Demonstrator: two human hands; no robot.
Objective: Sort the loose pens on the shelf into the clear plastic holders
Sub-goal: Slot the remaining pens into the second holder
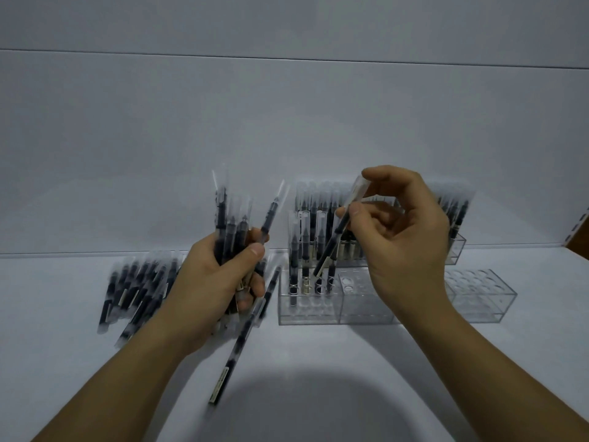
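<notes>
My left hand [210,282] grips a bundle of black pens [229,231] with clear caps, held upright above the white shelf. My right hand [404,237] pinches a single pen [334,240], tilted, its lower end over the near clear plastic holder [360,307]. Several pens stand in that holder's left holes [306,250]. A second clear holder [459,244] behind it is packed with pens. A heap of loose pens [137,288] lies on the shelf to the left, partly hidden by my left hand. One pen [242,339] lies slanting below my left hand.
A third clear holder [481,291] with open holes stands at the right, behind my right wrist. The white back wall [287,122] rises just behind the holders. A brown edge [578,240] shows at the far right. A shadow falls on the shelf [302,403] near me.
</notes>
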